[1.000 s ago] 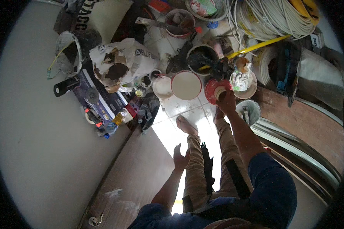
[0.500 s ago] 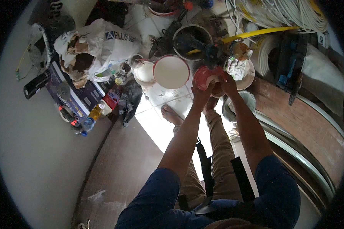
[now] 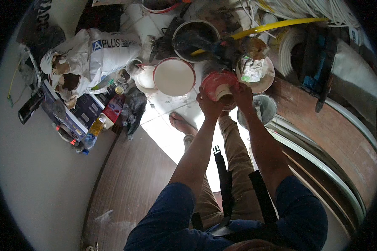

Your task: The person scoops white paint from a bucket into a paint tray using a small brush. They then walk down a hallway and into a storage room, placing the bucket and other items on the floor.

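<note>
Both hands are stretched out in front of me around a red round tub-like thing (image 3: pixel 215 80). My left hand (image 3: pixel 209 105) is closed on its near left edge, and my right hand (image 3: pixel 244 98) grips the right side. A short pale cylinder with a brownish end (image 3: pixel 224 93) shows at the red thing's near side, between my hands. Whether it sits inside or is part of it, I cannot tell. To the left stands a bucket with a white top (image 3: pixel 174 77) and red rim. Just right of my right hand is a pale round tub (image 3: pixel 264 79) with crumpled white material in it.
A dark bucket (image 3: pixel 196 39) stands beyond, with a yellow tube (image 3: pixel 276 26) reaching across it. A clear bucket (image 3: pixel 266 109) is beside my right wrist. Bottles, boxes and a torn white sack (image 3: pixel 113 52) crowd the left. Bent boards and strips (image 3: pixel 322 138) line the right.
The red thing has turned in my hands, so more of the pale cylinder shows. My left hand has moved to its left edge. The whole view has shifted a little.
</note>
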Action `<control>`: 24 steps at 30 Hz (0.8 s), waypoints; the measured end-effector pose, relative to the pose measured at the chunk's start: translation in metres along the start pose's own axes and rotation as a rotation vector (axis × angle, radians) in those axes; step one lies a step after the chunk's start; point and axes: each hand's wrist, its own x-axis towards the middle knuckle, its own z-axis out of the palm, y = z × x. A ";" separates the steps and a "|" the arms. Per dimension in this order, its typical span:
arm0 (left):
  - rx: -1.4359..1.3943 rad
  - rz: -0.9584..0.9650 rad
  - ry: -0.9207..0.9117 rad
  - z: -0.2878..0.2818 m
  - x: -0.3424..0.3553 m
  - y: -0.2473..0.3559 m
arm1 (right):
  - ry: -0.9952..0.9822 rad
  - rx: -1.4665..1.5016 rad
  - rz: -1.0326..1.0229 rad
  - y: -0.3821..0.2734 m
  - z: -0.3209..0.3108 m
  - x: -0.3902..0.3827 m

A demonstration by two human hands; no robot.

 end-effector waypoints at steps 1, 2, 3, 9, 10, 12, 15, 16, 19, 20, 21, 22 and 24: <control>-0.005 0.013 0.014 -0.002 -0.002 0.000 | 0.005 0.012 0.021 0.004 0.001 -0.001; -0.005 -0.024 0.000 -0.003 -0.004 0.001 | 0.010 0.024 0.042 0.008 0.002 -0.002; -0.004 -0.059 -0.014 -0.005 -0.006 0.002 | 0.023 0.000 0.072 0.012 0.002 -0.004; 0.043 -0.107 -0.047 -0.012 -0.009 0.010 | 0.101 -0.017 0.184 0.034 0.009 -0.008; 0.056 -0.076 -0.029 -0.012 -0.009 0.010 | 0.106 -0.011 0.203 0.036 0.011 -0.007; 0.085 -0.101 -0.038 -0.011 -0.009 0.010 | 0.101 -0.015 0.217 0.039 0.012 -0.005; 0.087 -0.096 -0.047 -0.012 -0.007 0.007 | 0.077 -0.034 0.191 0.040 0.014 -0.004; 0.089 -0.091 -0.036 -0.012 -0.006 0.006 | 0.071 -0.037 0.175 0.040 0.014 -0.005; 0.090 -0.095 -0.040 -0.011 -0.002 0.005 | 0.071 -0.095 0.112 0.038 0.011 -0.008; 0.092 -0.090 -0.031 -0.009 -0.001 0.005 | 0.076 -0.102 0.064 0.037 0.008 -0.009; 0.102 -0.112 -0.039 -0.008 0.000 0.006 | 0.078 -0.115 0.090 0.036 0.005 -0.010; 0.098 -0.075 -0.019 -0.006 0.002 0.008 | 0.081 -0.110 0.094 0.036 0.002 -0.011; 0.103 -0.094 -0.060 -0.006 0.004 0.010 | 0.066 -0.160 0.003 0.033 -0.005 -0.015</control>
